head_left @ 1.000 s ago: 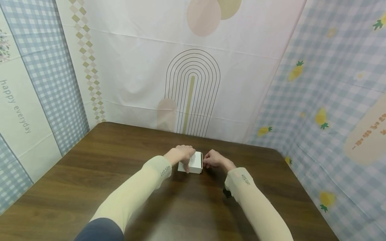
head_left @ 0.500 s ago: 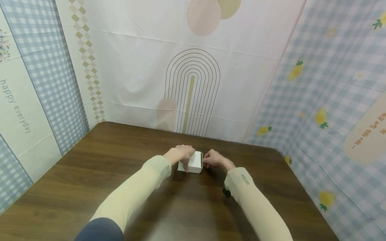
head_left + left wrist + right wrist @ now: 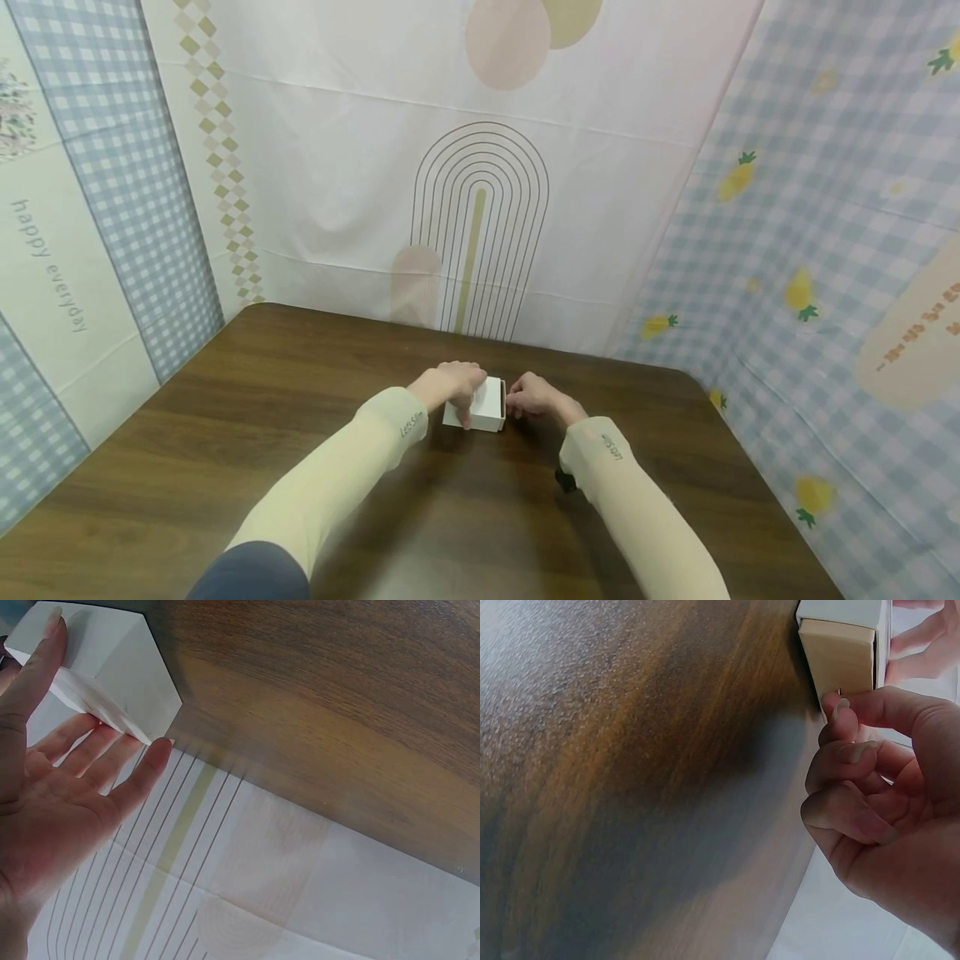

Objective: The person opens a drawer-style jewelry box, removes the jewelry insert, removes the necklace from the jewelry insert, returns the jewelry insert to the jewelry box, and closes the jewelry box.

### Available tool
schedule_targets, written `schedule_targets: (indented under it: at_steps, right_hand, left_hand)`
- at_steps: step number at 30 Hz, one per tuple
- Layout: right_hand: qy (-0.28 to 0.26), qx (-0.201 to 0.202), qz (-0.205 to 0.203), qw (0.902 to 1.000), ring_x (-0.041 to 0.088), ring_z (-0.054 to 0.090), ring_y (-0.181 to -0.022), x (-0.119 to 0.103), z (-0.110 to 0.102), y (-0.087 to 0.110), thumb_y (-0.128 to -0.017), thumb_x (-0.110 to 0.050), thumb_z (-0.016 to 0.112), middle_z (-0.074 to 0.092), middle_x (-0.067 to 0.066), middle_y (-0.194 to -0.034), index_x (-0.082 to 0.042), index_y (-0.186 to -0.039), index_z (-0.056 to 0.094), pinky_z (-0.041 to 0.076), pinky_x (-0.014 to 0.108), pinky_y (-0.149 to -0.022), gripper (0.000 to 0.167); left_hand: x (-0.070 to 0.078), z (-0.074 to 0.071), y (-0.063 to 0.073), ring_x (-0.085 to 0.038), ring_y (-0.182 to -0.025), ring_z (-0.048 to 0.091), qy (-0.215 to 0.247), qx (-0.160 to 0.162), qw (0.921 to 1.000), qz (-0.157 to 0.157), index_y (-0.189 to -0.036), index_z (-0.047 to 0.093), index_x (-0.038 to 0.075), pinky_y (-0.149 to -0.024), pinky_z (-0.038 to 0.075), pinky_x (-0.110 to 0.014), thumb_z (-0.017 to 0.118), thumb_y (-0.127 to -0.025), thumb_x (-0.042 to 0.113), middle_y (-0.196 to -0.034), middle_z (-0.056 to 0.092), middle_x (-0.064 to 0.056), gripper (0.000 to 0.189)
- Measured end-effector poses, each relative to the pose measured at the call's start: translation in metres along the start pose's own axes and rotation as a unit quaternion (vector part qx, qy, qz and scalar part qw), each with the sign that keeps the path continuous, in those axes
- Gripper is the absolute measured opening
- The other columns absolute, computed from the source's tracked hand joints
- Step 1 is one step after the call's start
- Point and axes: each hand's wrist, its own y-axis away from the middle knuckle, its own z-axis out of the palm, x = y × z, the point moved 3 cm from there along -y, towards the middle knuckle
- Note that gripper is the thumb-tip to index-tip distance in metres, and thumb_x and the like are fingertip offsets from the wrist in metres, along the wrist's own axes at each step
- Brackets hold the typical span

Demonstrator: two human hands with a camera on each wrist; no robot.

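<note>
A small white box (image 3: 491,403) lies on the table, with a tan drawer front (image 3: 844,660) showing at its right end. My left hand (image 3: 453,388) holds the box from above, its thumb along the near side and its fingers at the far side, as the left wrist view also shows. At the drawer front is my right hand (image 3: 532,395). Its thumb and index fingertip pinch at a small pull (image 3: 840,693) there, mostly covered by the fingertips. The other fingers are curled in. Whatever lies inside the box is hidden.
The brown wooden table (image 3: 315,367) reaches back to a white printed cloth (image 3: 330,167). Checked cloths with fruit prints (image 3: 780,208) hang at the right, and another checked cloth (image 3: 105,125) at the left. A black band (image 3: 565,480) shows below the right cuff.
</note>
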Motion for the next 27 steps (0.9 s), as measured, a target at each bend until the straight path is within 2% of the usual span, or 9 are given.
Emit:
schedule_targets:
  at_steps: [7,16,27]
  right_hand:
    - [-0.006,-0.015,-0.02,0.9997,0.009,0.046,-0.044,-0.0014,-0.0027,0.0029,-0.086,-0.01,0.053,0.058,-0.001,-0.052,-0.007,-0.064,0.067,0.04,0.024,-0.043,0.026]
    - [0.006,0.011,-0.002,0.9999,0.008,0.043,-0.045,-0.003,0.0001,0.0049,-0.089,-0.009,0.054,0.056,-0.001,-0.054,0.001,-0.073,0.069,0.035,0.02,-0.043,0.024]
    - [-0.004,-0.001,0.001,1.0,0.009,0.044,-0.046,-0.0006,-0.0015,0.0036,-0.089,-0.01,0.054,0.057,-0.001,-0.055,-0.002,-0.069,0.068,0.036,0.021,-0.044,0.025]
  left_hand:
    - [-0.0003,0.0008,-0.0016,-0.018,-0.096,0.057,0.002,-0.002,1.0,-0.002,-0.114,0.058,0.015,-0.085,0.049,-0.035,0.092,-0.061,0.029,-0.103,0.058,0.0,0.065]
    - [-0.0013,0.0026,-0.0028,-0.018,-0.099,0.057,0.004,-0.002,1.0,0.002,-0.118,0.057,0.014,-0.087,0.05,-0.035,0.091,-0.061,0.029,-0.106,0.059,-0.001,0.067]
    - [-0.0013,0.0029,-0.0029,-0.018,-0.1,0.057,0.007,-0.002,1.0,0.001,-0.117,0.057,0.014,-0.087,0.05,-0.034,0.091,-0.061,0.029,-0.106,0.059,0.0,0.067]
